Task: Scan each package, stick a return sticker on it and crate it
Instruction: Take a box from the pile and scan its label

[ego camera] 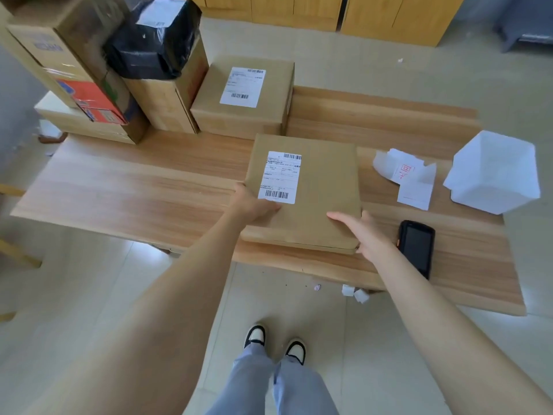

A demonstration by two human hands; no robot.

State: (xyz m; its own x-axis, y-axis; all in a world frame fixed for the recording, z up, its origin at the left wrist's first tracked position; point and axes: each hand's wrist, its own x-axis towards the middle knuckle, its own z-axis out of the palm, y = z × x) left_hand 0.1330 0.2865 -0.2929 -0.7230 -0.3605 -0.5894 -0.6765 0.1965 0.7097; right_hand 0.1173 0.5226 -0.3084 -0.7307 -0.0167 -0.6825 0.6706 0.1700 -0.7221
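A parcel-handling room in an office-like space: labelled cardboard shipping boxes (pixel 242 115) are stacked at the back of a long wooden table (pixel 134 181), a black poly mailer (pixel 155 40) on top, and a flat package (pixel 326 187) with a barcode label (pixel 279 178) sits nearer. A handheld scanner (pixel 416 247) and a strip of red-printed stickers (pixel 405 175) lie on the table; tiled floor (pixel 89 280) and wooden cabinets (pixel 389 16) surround it

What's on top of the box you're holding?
A white barcode label and fingers of the left hand and right hand. What's inside the box is hidden.
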